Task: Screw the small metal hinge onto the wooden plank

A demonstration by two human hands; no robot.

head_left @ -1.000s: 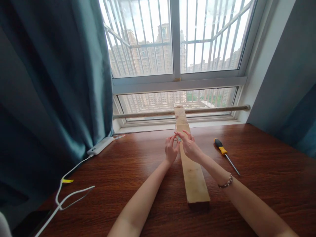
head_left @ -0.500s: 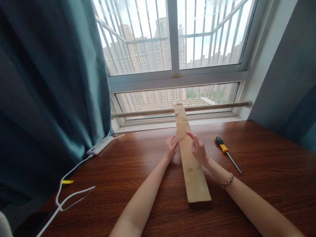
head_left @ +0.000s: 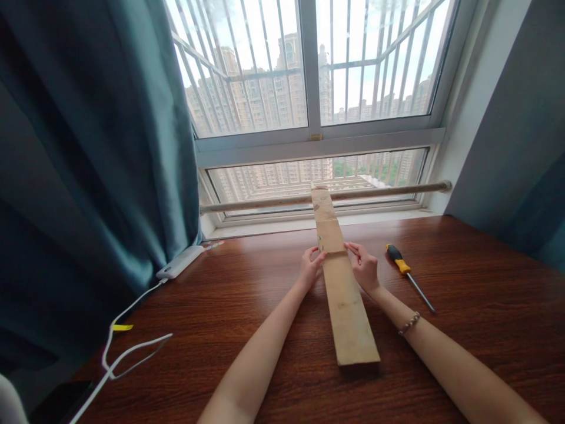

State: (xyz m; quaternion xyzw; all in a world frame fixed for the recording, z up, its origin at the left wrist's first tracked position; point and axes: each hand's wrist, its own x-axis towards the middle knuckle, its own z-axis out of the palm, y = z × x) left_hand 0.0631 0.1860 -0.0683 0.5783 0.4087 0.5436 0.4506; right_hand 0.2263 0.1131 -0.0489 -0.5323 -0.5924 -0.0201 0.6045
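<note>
A long, narrow wooden board [head_left: 346, 300] lies lengthwise in front of me, its far end at the window rail. My left hand [head_left: 310, 268] is closed at its left edge, the thumb resting on the top face. At the right edge, the fingers of my right hand [head_left: 362, 265] are pinched together; what they hold is too small to make out. A thin line [head_left: 335, 252] crosses the board between my fingertips; I cannot tell whether it is a strand or a mark. Small dark bits show on the board's left edge beyond my left thumb.
On the brown wooden table [head_left: 247, 277], a black-and-yellow screwdriver [head_left: 399, 260] lies to the right. A white power strip [head_left: 180, 262] and white cable [head_left: 108, 347] with a yellow tag [head_left: 122, 327] are at the left, beside a blue curtain [head_left: 145, 147]. A rail [head_left: 388, 191] runs before the window.
My right hand has moved from over the board's top face to its right edge, and its fingers have drawn together. The left thumb has come onto the board.
</note>
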